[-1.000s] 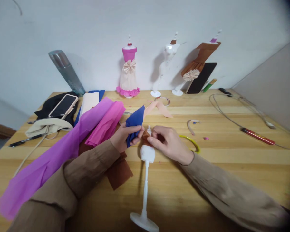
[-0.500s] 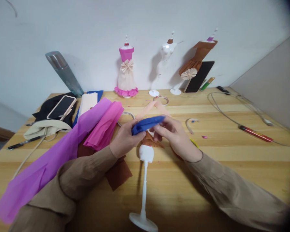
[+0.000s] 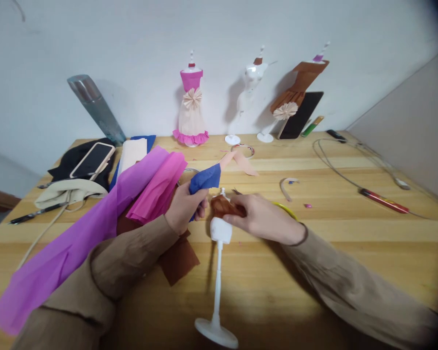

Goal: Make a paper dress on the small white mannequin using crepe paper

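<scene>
My left hand (image 3: 185,206) is closed on a folded piece of blue crepe paper (image 3: 206,179), its free end pointing up and to the right. In front of me a small white mannequin (image 3: 221,231) stands upright on its stand. Brown paper (image 3: 223,206) wraps its upper body. My right hand (image 3: 261,216) grips this brown-wrapped upper part between thumb and fingers, from the right. Behind the right hand lie scissors with a yellow handle (image 3: 286,210), mostly hidden by the hand.
Purple crepe paper (image 3: 83,243) and pink paper (image 3: 158,189) lie to the left, a brown scrap (image 3: 178,260) nearer. Dressed mannequins (image 3: 191,112) stand along the wall beside a bare one (image 3: 251,80). A peach strip (image 3: 245,164), tape roll (image 3: 246,149), phone (image 3: 93,160) and red-handled corded tool (image 3: 385,201) lie around.
The blue paper has left my right hand and moved left, away from the mannequin, in my left hand. My right hand has come down onto the mannequin's brown-wrapped top.
</scene>
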Demonstrator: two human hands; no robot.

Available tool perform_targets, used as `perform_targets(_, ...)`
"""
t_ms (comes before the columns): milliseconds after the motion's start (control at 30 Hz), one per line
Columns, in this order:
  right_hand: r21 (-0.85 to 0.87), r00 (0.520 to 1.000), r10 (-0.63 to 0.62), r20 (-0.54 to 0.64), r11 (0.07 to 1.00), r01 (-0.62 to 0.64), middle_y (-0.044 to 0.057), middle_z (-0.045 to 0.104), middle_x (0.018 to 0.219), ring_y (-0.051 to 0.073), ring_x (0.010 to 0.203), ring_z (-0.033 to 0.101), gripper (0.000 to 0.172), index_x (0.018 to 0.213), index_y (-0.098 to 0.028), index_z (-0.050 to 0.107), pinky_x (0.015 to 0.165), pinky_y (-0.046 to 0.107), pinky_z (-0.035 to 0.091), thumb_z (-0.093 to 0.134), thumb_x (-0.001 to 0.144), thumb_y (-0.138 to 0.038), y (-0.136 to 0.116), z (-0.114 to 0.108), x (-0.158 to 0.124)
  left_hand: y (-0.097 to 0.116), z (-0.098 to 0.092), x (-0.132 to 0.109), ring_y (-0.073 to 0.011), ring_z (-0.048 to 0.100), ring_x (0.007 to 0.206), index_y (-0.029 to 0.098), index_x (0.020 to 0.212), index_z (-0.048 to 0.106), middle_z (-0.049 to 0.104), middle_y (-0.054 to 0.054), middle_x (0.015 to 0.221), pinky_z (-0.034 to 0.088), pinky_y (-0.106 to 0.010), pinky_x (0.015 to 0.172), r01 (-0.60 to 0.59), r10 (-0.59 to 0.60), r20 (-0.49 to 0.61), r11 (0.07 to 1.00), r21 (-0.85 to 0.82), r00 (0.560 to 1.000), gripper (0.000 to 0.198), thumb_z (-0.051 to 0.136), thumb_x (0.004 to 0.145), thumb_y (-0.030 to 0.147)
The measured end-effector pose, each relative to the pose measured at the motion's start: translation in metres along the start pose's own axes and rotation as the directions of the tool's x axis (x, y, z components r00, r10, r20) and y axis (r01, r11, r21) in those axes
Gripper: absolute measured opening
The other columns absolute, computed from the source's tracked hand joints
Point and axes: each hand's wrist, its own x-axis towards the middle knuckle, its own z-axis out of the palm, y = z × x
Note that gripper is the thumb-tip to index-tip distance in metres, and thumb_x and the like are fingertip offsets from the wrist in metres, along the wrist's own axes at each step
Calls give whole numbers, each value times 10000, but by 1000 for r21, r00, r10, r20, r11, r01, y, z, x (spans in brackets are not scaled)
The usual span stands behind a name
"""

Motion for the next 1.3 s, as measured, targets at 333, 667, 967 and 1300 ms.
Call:
perform_targets(333, 737, 958, -277, 72, 662, 136, 48, 760, 873, 190, 848, 721, 94, 854, -189, 683, 800, 322, 567, 607, 846, -244, -9, 30, 4, -13, 4, -1, -88, 459, 310, 181, 749, 572, 507, 66, 405, 370, -184, 321, -2, -41, 200, 977, 211, 979, 216, 709, 783, 345)
perform_targets(667, 574, 977, 103, 186, 796, -193, -15, 621, 569, 92, 429, 575, 363, 725, -178, 587, 404, 192, 430, 691, 804, -517, 2, 32, -1, -16, 0, 5, -77, 446, 375, 156, 624, 559, 500, 31, 436, 313, -188, 362, 137, -100, 163, 962, -237, 982, 121, 665, 681, 164)
perform_targets(967, 744, 956, 245, 162, 606, -281, -34, 634, 536, 85, 383, 560, 464, 741, -210, 459, 357, 174, 418, 811, 645, -496, 1, 40, 3, -15, 2, 5, -75, 418, 352, 143, 602, 574, 499, 18, 418, 259, -190, 349, 89, -103, -33, 954, -286, 994, 65, 611, 644, 176)
perform_targets(1300, 673, 937, 345, -50, 705, -223, -58, 592, 562, 99, 374, 544, 395, 715, -238, 402, 345, 214, 424, 759, 680, -402, -6, 44, 5, -20, 4, 2, -82, 415, 334, 177, 697, 578, 500, 52, 415, 281, -196, 327, 2, -3, -8, 991, -131, 1000, 290, 773, 690, 392)
